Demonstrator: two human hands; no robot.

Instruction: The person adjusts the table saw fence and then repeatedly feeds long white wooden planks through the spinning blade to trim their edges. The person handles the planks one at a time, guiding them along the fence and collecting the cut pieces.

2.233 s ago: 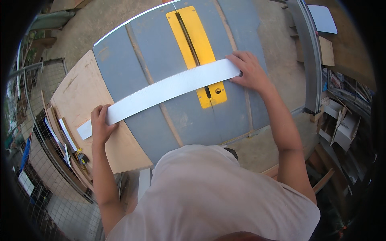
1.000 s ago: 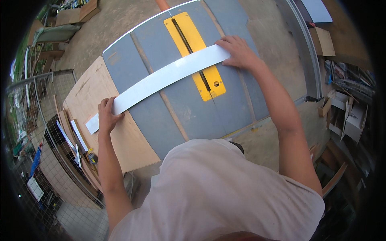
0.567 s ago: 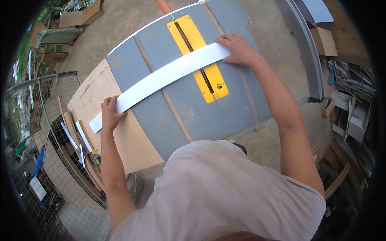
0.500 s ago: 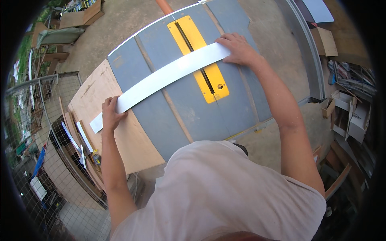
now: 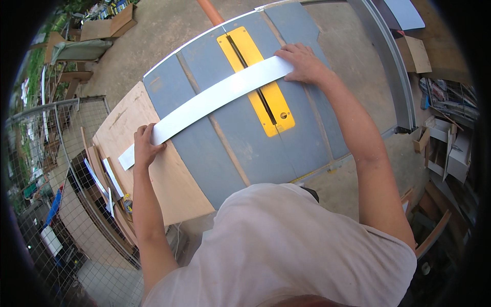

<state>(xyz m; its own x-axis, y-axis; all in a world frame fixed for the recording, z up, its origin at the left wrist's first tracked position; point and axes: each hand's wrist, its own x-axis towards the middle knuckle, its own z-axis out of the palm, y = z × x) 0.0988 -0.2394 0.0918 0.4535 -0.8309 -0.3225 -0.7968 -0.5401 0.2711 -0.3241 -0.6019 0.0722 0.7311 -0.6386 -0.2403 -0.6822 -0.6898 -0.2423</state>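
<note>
A long white board strip (image 5: 220, 100) lies slantwise across the grey table saw top (image 5: 240, 148), over the yellow throat plate (image 5: 279, 110) with its dark slot. My left hand (image 5: 148, 146) is closed round the strip near its left end, which sticks out past the fingers above a plywood panel (image 5: 179, 189). At the far right end my right hand (image 5: 303, 64) grips the strip, thumb on the near edge and fingers at the far edge. No blade shows above the slot.
A metal rail (image 5: 391, 66) runs along the right side. Wood offcuts (image 5: 105, 184) and a tape measure (image 5: 128, 204) sit left of the panel, beside a wire mesh fence (image 5: 56, 148). White boxes (image 5: 444, 146) and scrap stand at the right. An orange pipe (image 5: 210, 13) lies beyond the saw.
The whole view has shifted slightly, with the saw top a little lower and further right in it. Both hands keep their hold on the white board strip.
</note>
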